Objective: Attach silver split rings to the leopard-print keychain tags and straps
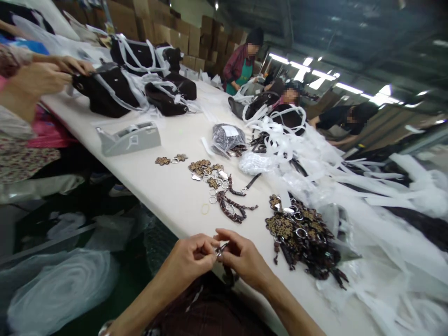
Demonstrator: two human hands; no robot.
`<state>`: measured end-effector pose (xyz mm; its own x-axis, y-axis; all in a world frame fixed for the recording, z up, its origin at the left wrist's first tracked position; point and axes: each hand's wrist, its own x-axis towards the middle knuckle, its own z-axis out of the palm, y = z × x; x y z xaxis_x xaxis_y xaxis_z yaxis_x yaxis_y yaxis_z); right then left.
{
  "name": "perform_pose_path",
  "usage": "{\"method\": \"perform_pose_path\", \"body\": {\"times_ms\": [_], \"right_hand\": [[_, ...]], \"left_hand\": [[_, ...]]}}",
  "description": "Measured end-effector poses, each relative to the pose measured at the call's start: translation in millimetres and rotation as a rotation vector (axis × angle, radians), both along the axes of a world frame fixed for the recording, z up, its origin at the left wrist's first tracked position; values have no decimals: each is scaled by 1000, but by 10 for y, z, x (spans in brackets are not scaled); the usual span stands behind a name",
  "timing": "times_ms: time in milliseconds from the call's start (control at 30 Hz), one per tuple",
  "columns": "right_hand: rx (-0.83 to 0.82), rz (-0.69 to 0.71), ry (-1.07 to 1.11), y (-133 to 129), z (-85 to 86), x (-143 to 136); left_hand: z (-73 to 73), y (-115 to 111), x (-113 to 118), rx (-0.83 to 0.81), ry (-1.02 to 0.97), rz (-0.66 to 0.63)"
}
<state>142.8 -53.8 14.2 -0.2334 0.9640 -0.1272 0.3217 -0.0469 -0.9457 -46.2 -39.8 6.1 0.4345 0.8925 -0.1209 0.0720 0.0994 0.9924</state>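
- My left fingers (pixel 206 261) and right fingers (pixel 234 259) are pinched almost closed on a small metal clip (pixel 220 250), by the near edge of the desk (pixel 168 196).
- Being small and probably smooth, it could slip out and drop into my lap (pixel 213 310).
- The dark strap (pixel 229 276) hanging below, if joined, could tug it loose.
- Its long axis seems slanted, upper end rightward and away from me; I can't tell which end is front.
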Motion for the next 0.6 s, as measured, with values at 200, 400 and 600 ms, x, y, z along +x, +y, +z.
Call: {"method": "perform_pose_path", "body": {"times_ms": [200, 400, 600], "right_hand": [[-418, 71, 291, -181, -16, 48], [-268, -78, -63, -104, 298, 631], [25, -418, -666, 105, 788, 1872]], "left_hand": [[-85, 6, 88, -91, -40, -130], [-233, 60, 115, -123, 19, -65], [-270, 122, 25, -102, 48, -11]]}}
